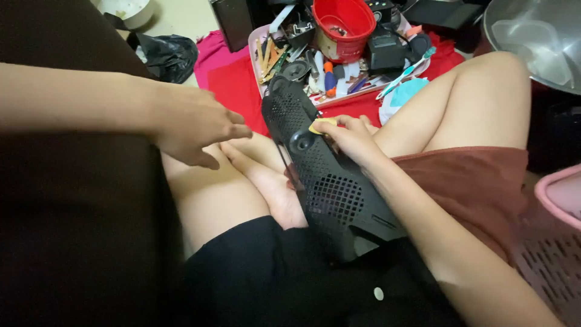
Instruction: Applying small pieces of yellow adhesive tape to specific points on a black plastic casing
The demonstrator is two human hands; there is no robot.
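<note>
**Black cover on the lap**

The left hand [193,124] hovers open and empty above the knee. The perforated black cover [324,178] rests across the legs; the right hand [351,139] pinches a yellow pad [322,126] against it. The tool tray [266,66] lies beyond.

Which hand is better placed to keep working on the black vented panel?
Right. The right hand already rests on the black vented panel, pinching a small yellow piece; the left hand hovers open, off it.

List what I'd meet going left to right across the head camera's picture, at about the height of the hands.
Left hand, open over the lap → black perforated panel → right hand pressing a small yellow piece on it → raised knee → pink basket.
</note>
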